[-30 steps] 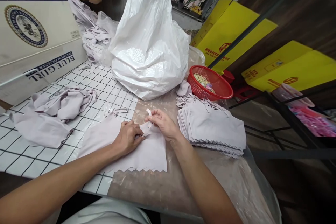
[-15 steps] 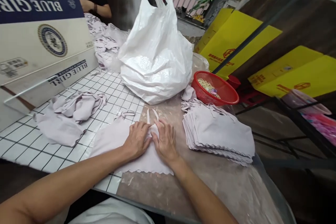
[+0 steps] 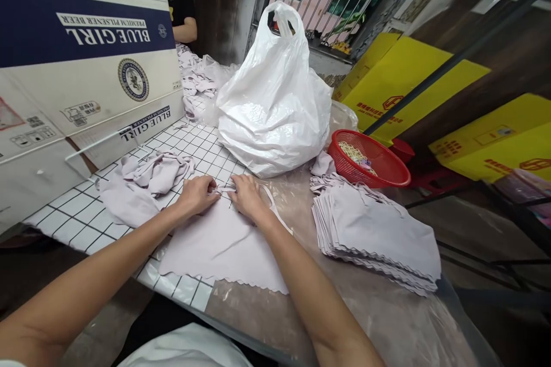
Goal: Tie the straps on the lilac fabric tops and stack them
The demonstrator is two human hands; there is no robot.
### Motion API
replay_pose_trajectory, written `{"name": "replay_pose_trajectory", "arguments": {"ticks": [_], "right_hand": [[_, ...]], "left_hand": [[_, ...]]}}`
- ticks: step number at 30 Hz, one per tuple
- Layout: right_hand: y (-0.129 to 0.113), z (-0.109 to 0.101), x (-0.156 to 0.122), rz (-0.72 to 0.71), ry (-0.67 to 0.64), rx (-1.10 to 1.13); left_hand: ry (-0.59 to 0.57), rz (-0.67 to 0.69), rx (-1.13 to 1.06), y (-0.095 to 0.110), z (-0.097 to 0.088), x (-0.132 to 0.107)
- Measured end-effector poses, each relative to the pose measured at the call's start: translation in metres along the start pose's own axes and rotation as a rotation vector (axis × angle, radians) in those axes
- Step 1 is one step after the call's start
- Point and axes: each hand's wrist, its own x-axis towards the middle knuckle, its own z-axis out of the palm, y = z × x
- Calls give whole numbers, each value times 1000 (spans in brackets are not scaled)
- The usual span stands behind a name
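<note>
A pale lilac cloth pouch point(image 3: 224, 246) with a scalloped lower edge lies flat on the table in front of me. My left hand point(image 3: 197, 195) and my right hand point(image 3: 246, 196) both rest on its top edge, fingers curled and pinching the fabric and its drawstring there. One loop of the drawstring point(image 3: 275, 209) trails off to the right of my right hand. To the right lies a neat stack of the same pouches point(image 3: 379, 229). A loose heap of unfolded pouches point(image 3: 142, 180) sits to the left on the white grid-patterned surface point(image 3: 77, 206).
A big white plastic bag point(image 3: 275, 109) stands behind my hands. A red basket point(image 3: 370, 157) with small pieces is at right. A Blue Girl cardboard box point(image 3: 81, 69) stands at left. Another person point(image 3: 183, 11) works at the far end. Yellow boxes point(image 3: 404, 80) lean at right.
My hands have gone from pressing the middle of the pouch to gripping its top edge. The camera has tilted up and shifted, so everything sits lower in view.
</note>
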Motion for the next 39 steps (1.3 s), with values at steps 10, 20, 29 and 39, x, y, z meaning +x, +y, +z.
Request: {"name": "replay_pose_trajectory", "arguments": {"ticks": [10,20,29,39], "right_hand": [[-26,-68,-68,-274,-255,207],[-29,-73,-114,-91,-419,514],[-15,-92,-97,-133,-473,927],[-9,-47,-6,105,-17,1242]], "left_hand": [[130,105,-58,-6,17,-4],[162,80,-176,-15,14,0],[192,72,-146,-17,18,2],[201,380,-620,4,-6,-12]]}}
